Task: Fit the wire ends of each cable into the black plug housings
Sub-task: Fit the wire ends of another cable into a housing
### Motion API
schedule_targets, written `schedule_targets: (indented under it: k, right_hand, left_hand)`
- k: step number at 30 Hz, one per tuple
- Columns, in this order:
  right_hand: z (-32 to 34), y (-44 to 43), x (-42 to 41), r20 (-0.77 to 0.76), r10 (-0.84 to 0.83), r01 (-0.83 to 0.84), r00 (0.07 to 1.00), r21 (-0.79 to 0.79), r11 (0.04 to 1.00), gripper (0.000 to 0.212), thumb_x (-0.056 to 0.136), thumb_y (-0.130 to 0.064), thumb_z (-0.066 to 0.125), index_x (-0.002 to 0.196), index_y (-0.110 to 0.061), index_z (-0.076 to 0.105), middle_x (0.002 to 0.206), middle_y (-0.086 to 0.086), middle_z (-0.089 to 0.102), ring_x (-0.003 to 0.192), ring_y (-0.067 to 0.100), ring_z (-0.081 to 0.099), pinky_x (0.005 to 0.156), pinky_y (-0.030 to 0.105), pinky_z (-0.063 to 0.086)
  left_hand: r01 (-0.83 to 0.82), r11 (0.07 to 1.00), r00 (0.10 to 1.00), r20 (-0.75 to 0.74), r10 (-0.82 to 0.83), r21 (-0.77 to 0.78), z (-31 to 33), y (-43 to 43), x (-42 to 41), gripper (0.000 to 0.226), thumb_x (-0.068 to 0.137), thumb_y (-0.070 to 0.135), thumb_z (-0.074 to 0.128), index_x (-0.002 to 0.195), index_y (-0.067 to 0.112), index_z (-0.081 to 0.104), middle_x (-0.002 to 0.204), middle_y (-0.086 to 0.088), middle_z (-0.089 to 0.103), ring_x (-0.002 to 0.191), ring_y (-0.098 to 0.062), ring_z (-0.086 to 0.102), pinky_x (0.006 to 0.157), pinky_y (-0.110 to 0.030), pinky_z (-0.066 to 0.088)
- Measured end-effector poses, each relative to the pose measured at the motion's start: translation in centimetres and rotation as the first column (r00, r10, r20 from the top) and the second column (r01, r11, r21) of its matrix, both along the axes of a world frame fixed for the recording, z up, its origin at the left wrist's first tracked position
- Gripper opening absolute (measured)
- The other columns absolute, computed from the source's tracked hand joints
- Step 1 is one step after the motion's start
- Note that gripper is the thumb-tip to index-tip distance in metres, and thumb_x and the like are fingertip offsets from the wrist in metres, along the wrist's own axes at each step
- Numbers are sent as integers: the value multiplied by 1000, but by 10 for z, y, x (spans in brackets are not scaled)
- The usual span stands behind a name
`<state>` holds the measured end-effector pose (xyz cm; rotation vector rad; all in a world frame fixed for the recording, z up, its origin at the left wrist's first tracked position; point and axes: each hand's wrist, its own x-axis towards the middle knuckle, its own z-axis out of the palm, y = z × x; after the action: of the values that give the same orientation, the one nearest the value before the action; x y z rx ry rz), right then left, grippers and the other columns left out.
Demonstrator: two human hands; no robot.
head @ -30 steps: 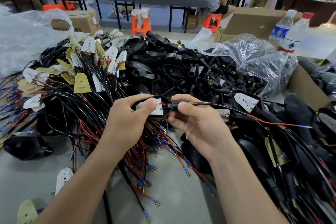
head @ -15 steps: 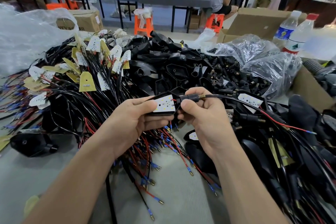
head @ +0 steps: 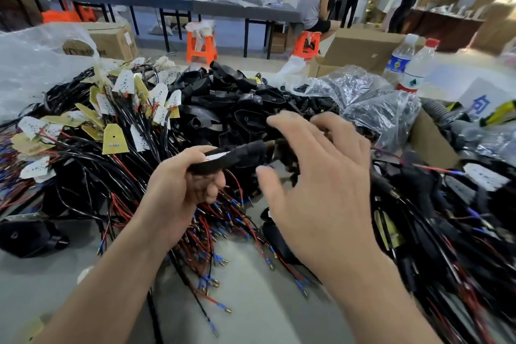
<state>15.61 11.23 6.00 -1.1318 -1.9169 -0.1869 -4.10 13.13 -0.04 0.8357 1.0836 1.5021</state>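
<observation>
My left hand (head: 178, 184) grips a black plug housing (head: 234, 155) with a small white board showing in it, held above the table. My right hand (head: 324, 176) hovers just to its right with the fingers spread and holds nothing; it is blurred. A pile of empty black housings (head: 240, 103) lies behind the hands. Black cables with red and blue wire ends (head: 217, 232) and white and yellow boards (head: 114, 138) spread over the left side. More cables (head: 446, 246) lie heaped at the right.
A clear bag of small black parts (head: 371, 100) sits in a cardboard box (head: 430, 145) at the right. Two water bottles (head: 416, 64) stand behind it. One loose black housing (head: 28, 234) lies at the left. Grey table surface (head: 265, 310) shows between my forearms. People stand far behind.
My right hand has let go of the cable at the housing and opened, moving slightly right. My left hand has tilted the housing edge-on. The view has lifted a little.
</observation>
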Motion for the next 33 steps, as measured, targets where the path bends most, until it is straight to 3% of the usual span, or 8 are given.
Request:
schedule_targets:
  k: [3, 10, 15, 18, 21, 28, 31, 33]
  right_hand:
    - [18, -2, 19, 357, -24, 94, 934, -180, 979, 47, 92, -36, 65, 138, -33, 55, 125, -10, 69, 117, 22, 61, 100, 37, 38]
    - [70, -7, 100, -21, 65, -67, 998, -516, 854, 12, 95, -27, 65, 89, -35, 72, 63, -9, 68, 50, 5, 55, 51, 17, 43]
    - [59, 2, 163, 18, -222, 198, 975, -524, 828, 12, 91, -26, 70, 95, -35, 77, 72, -16, 71, 62, 3, 66, 61, 15, 44]
    - [32, 5, 187, 111, -405, 400, 907, -525, 752, 13, 89, -23, 71, 95, -29, 80, 83, -9, 76, 86, 17, 71, 79, 26, 51]
    - [1, 2, 189, 190, -506, 514, 841, -569, 642, 18, 89, -26, 68, 104, -28, 79, 102, 4, 79, 99, 31, 70, 95, 40, 55]
    - [-22, 5, 139, 52, -372, 367, 927, -342, 865, 26, 83, -15, 65, 102, -26, 77, 96, 0, 74, 99, 25, 64, 87, 33, 48]
    - [-22, 21, 105, 25, -264, 254, 964, -366, 895, 25, 82, -15, 64, 101, -25, 78, 103, -1, 74, 108, 20, 60, 92, 29, 42]
    - [-22, 29, 83, 54, -221, 225, 974, -351, 909, 26, 81, -14, 66, 101, -25, 78, 102, 1, 73, 108, 22, 60, 90, 30, 43]
  left_hand:
    - [67, 998, 998, -13, -67, -17, 11, 0, 4, 38, 98, 22, 42, 108, 1, 72, 61, -16, 55, 44, -17, 40, 40, -22, 36]
    - [187, 980, 978, 107, -179, -72, 57, 25, 71, 63, 109, 57, 31, 105, 6, 69, 66, -8, 63, 46, -13, 51, 41, -21, 41]
    - [438, 899, 890, 138, -434, -2, 67, 31, 136, 15, 102, 5, 58, 117, 6, 60, 102, -9, 71, 93, -20, 72, 89, -35, 62]
    - [336, 942, 907, -261, -330, -23, 51, 37, 159, 77, 90, -11, 67, 157, 9, 35, 144, -9, 57, 120, -17, 59, 98, -27, 50]
    - [361, 932, 879, -334, -341, -1, 42, 39, 168, 86, 93, -9, 64, 164, 16, 22, 164, -7, 38, 144, -16, 46, 92, -16, 52]
    - [241, 970, 926, -305, -223, 25, 17, 33, 152, 44, 84, -6, 74, 123, 15, 71, 92, -6, 81, 78, -15, 78, 62, -24, 59]
    - [69, 997, 905, -418, -73, -26, 17, 29, 137, 8, 83, 25, 80, 78, 18, 79, 55, -5, 67, 39, -15, 53, 43, -24, 43]
    - [-65, 998, 849, -527, 44, -22, 17, 30, 123, 32, 89, 46, 67, 67, 24, 76, 42, 5, 50, 37, -11, 42, 49, -27, 37]
